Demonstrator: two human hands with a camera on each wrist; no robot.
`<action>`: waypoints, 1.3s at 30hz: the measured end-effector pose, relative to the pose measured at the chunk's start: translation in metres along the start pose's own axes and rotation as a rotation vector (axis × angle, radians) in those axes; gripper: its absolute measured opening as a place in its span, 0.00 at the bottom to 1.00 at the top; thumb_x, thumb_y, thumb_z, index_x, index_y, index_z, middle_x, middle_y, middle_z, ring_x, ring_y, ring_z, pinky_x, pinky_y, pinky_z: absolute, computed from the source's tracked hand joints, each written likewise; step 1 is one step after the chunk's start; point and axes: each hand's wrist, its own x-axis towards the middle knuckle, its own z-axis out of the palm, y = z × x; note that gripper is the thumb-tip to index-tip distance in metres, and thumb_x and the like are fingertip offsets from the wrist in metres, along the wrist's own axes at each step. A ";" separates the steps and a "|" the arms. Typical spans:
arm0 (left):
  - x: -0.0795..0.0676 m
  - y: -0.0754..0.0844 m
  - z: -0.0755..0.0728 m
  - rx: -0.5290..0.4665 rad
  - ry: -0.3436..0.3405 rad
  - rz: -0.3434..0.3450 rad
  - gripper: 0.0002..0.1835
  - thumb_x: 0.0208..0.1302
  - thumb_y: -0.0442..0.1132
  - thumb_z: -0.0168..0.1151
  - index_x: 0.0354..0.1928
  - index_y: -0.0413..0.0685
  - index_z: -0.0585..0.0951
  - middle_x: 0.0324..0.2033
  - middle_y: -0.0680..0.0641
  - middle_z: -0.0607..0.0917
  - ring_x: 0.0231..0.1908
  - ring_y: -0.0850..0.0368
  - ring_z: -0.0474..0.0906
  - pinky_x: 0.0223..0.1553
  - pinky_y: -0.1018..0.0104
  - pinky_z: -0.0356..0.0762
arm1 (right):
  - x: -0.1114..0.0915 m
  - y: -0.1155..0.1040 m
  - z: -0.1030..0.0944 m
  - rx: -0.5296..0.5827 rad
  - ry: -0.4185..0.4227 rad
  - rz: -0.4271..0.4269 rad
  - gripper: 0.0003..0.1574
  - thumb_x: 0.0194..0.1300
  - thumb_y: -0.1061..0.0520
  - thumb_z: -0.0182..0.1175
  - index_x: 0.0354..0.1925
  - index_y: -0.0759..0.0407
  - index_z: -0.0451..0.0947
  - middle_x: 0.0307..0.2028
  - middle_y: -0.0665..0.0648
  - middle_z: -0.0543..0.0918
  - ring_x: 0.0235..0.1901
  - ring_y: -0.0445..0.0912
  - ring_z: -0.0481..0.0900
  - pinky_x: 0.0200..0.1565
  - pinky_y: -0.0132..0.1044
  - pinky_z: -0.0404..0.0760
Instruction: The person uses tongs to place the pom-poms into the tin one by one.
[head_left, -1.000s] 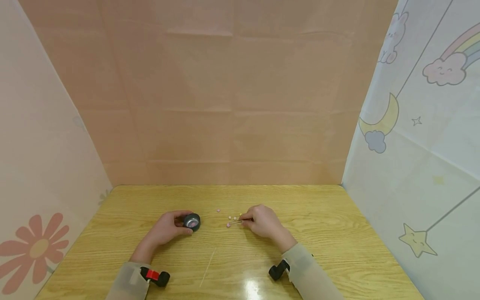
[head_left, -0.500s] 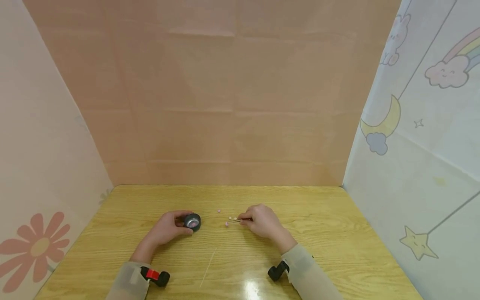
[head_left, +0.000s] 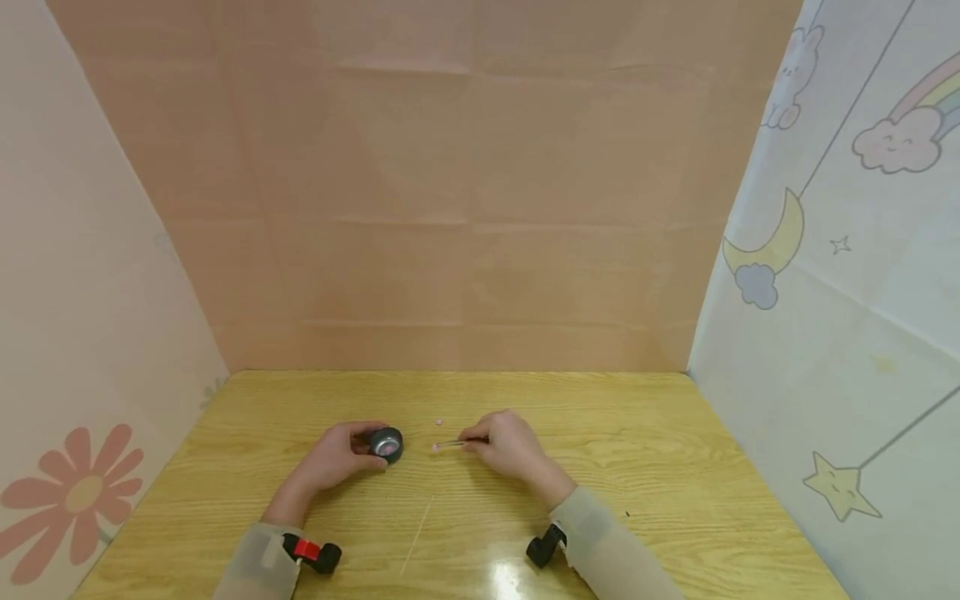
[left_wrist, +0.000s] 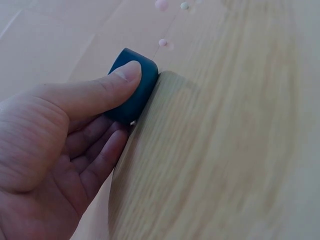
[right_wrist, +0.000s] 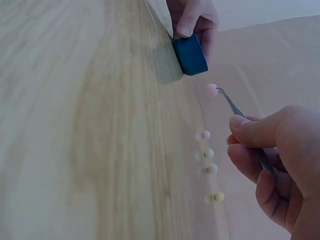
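Note:
My left hand point(head_left: 333, 457) grips a small round dark container point(head_left: 387, 445) with a shiny metal inside, tilted toward the middle of the table. Something pink shows inside it. In the left wrist view the thumb presses its blue-green side point(left_wrist: 142, 92). My right hand point(head_left: 510, 446) pinches a pair of tweezers point(right_wrist: 231, 104) with bent tips. Between those tips is a pink bead point(right_wrist: 212, 90), held above the table and to the right of the container.
Several small beads lie on the wooden table point(head_left: 480, 533): a pink bead point(right_wrist: 206, 135), two whitish ones, with one white bead point(right_wrist: 209, 153) nearer the pink, and a yellow bead point(right_wrist: 219, 197). Patterned sheets stand at both sides, a plain sheet behind.
My right hand has moved left with the tweezers and the pink bead, nearer the container. It now covers the whitish beads in the head view. My left hand has stayed in place.

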 end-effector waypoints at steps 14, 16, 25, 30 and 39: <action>0.000 0.000 0.000 -0.022 -0.005 -0.003 0.34 0.59 0.39 0.84 0.66 0.40 0.82 0.56 0.43 0.87 0.51 0.50 0.85 0.52 0.58 0.83 | 0.019 -0.017 0.011 0.091 0.013 0.055 0.07 0.70 0.53 0.75 0.46 0.48 0.95 0.37 0.46 0.92 0.31 0.32 0.82 0.31 0.32 0.77; 0.000 0.000 0.000 -0.019 -0.004 -0.004 0.34 0.59 0.39 0.84 0.66 0.40 0.82 0.55 0.43 0.87 0.50 0.51 0.85 0.51 0.59 0.83 | 0.022 -0.020 0.014 0.099 0.020 0.054 0.08 0.70 0.53 0.75 0.46 0.49 0.95 0.37 0.46 0.92 0.30 0.33 0.82 0.30 0.32 0.76; 0.001 -0.001 0.000 -0.029 -0.007 0.009 0.34 0.60 0.39 0.83 0.67 0.38 0.82 0.56 0.40 0.87 0.51 0.49 0.86 0.52 0.56 0.84 | 0.033 -0.033 0.022 0.075 0.019 0.064 0.09 0.72 0.51 0.73 0.48 0.47 0.95 0.39 0.45 0.92 0.36 0.34 0.85 0.37 0.32 0.81; 0.001 -0.001 0.000 -0.034 -0.009 -0.001 0.34 0.60 0.39 0.83 0.67 0.39 0.82 0.57 0.41 0.86 0.50 0.50 0.85 0.52 0.55 0.84 | 0.038 -0.040 0.027 0.075 0.008 0.052 0.09 0.72 0.51 0.73 0.47 0.48 0.95 0.40 0.46 0.92 0.36 0.35 0.86 0.38 0.32 0.83; 0.001 0.000 -0.001 -0.031 -0.022 0.012 0.33 0.61 0.39 0.82 0.67 0.39 0.82 0.54 0.43 0.87 0.49 0.52 0.85 0.50 0.60 0.84 | 0.049 -0.048 0.036 0.013 0.011 0.007 0.09 0.73 0.51 0.72 0.48 0.46 0.95 0.40 0.43 0.92 0.37 0.33 0.86 0.38 0.31 0.81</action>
